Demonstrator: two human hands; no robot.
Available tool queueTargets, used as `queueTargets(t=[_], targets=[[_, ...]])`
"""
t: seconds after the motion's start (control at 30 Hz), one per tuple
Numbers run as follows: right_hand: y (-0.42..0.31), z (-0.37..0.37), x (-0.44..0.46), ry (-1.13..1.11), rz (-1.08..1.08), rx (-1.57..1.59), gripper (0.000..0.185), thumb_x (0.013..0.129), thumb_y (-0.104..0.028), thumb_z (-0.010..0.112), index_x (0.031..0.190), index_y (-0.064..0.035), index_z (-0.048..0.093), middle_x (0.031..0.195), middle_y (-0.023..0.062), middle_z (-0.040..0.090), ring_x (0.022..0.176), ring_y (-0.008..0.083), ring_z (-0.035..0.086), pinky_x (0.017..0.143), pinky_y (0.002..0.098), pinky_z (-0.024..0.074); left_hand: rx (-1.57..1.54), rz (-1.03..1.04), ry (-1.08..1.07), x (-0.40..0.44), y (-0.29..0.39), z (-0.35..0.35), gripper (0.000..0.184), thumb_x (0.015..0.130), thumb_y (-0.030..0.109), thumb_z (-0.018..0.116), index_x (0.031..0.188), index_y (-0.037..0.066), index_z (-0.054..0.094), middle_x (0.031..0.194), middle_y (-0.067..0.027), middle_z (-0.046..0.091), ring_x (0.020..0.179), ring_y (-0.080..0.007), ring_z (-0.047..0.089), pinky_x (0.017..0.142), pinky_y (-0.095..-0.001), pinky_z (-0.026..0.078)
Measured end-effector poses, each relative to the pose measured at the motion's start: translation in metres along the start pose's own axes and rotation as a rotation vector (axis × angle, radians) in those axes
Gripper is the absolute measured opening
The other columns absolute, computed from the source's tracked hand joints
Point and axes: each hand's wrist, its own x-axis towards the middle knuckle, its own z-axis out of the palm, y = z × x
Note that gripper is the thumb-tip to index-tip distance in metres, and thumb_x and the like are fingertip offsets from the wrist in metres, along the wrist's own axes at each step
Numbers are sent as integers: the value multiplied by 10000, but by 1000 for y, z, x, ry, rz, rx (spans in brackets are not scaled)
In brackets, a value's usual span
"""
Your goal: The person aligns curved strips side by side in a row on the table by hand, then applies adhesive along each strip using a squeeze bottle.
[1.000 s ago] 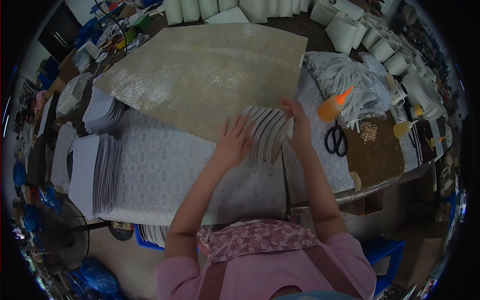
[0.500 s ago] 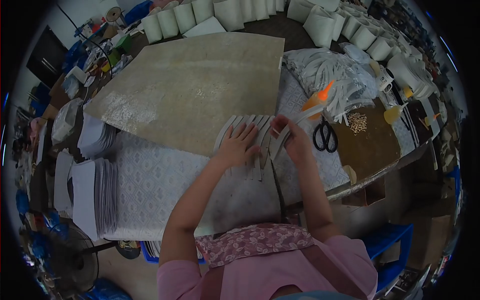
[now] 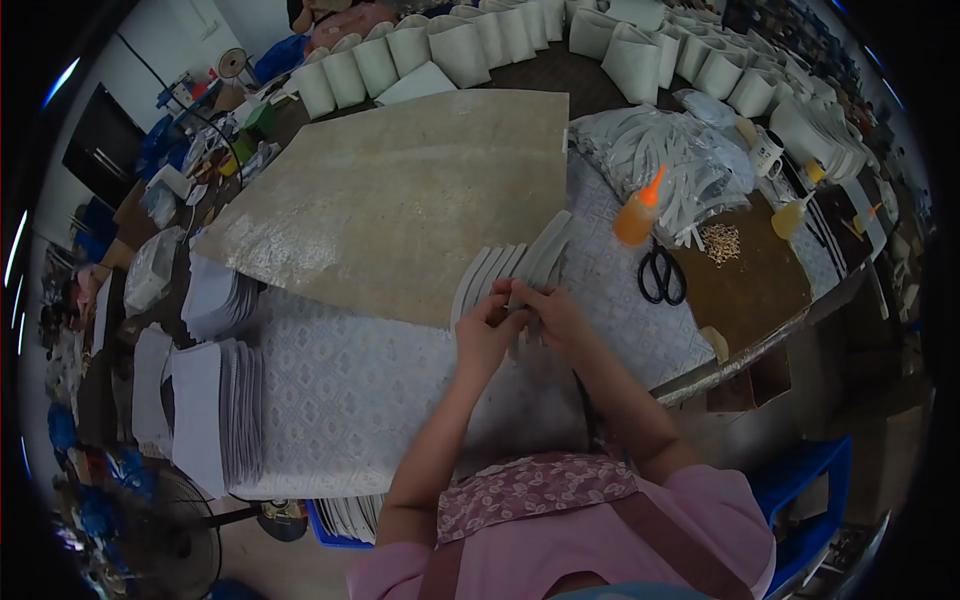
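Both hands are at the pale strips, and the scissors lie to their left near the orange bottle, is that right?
Not quite: the scissors lie to the right of the left hand and right hand, as the head view shows. The rest stands: hands at the pale strips, scissors near the orange bottle.

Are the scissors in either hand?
No, the scissors lie on the table beside the orange bottle.
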Motion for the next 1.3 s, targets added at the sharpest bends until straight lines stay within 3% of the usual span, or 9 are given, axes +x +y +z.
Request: queueTargets(t=[0.13, 0.4, 0.6, 0.63, 0.73, 0.8, 0.93, 1.13, 1.3], targets=[[10, 21, 4, 8, 70, -50, 284, 938, -198, 600, 1098, 35, 630, 980, 106, 672, 867, 186, 659, 753, 305, 539, -384, -48, -9, -7, -7, -22, 107, 822, 18, 688, 923, -7, 667, 796, -24, 683, 704, -83, 607, 661, -234, 477], [26, 39, 17, 9, 105, -164, 308, 942, -223, 590, 1085, 46, 637, 1010, 101, 670, 865, 165, 651, 740, 296, 536, -226, -62, 105, -12, -16, -49, 125, 814, 43, 716, 919, -17, 685, 814, -28, 693, 704, -59, 599, 662, -210, 469], [7, 36, 33, 300, -119, -93, 351, 966, -288, 552, 1161, 0, 604, 1014, 55, 641, 849, 162, 641, 714, 305, 533, -116, -148, 228, 3, -25, -82, 175, 800, 95, 744, 921, -26, 703, 784, -35, 693, 662, -71, 596, 620, -226, 472], [-7, 38, 30, 358, -103, -125, 337, 980, -310, 527, 1152, -37, 621, 950, 20, 615, 721, 130, 602, 657, 278, 506, -92, -170, 232, 7, -28, -87, 179, 800, 105, 746, 915, -27, 705, 783, -36, 693, 659, -72, 596, 614, -230, 472], [-15, -5, 45, 221, -219, -167, 327, 989, -320, 510, 1118, -52, 646, 837, -4, 590, 626, 107, 534, 613, 246, 458, -86, -225, 202, 22, -47, -95, 193, 795, 129, 751, 896, -30, 708, 766, -41, 693, 650, -74, 595, 613, -236, 473], [-30, 2, 38, 286, -215, -343, 327, 987, -317, 518, 1090, -39, 657, 767, -14, 572, 615, 93, 520, 604, 230, 433, -4, -182, 241, 28, -59, -97, 200, 790, 138, 750, 890, -30, 709, 755, -46, 693, 644, -81, 600, 612, -240, 475], [-18, -8, 48, 336, -560, -730, 318, 994, -296, 504, 1074, -42, 679, 552, -16, 498, 529, 121, 481, 527, 277, 364, 44, -173, 242, 25, -63, -102, 219, 771, 157, 756, 879, -28, 710, 744, -62, 696, 639, -102, 614, 621, -248, 482], [-8, 13, 39, 180, -732, -1323, 158, 892, -97, 554, 998, -29, 650, 843, 128, 627, 807, 292, 614, 742, 370, 480, 164, -177, 270, 18, -70, -109, 252, 743, 191, 777, 864, -18, 708, 751, -78, 702, 653, -122, 633, 639, -265, 496], [17, 12, 55, -163, -781, -1549, 249, 805, -50, 566, 1050, -23, 600, 1114, 117, 588, 1072, 318, 544, 940, 428, 408, 212, -226, 266, 18, -59, -106, 265, 735, 210, 783, 852, -16, 707, 742, -78, 700, 649, -132, 636, 632, -273, 496]])
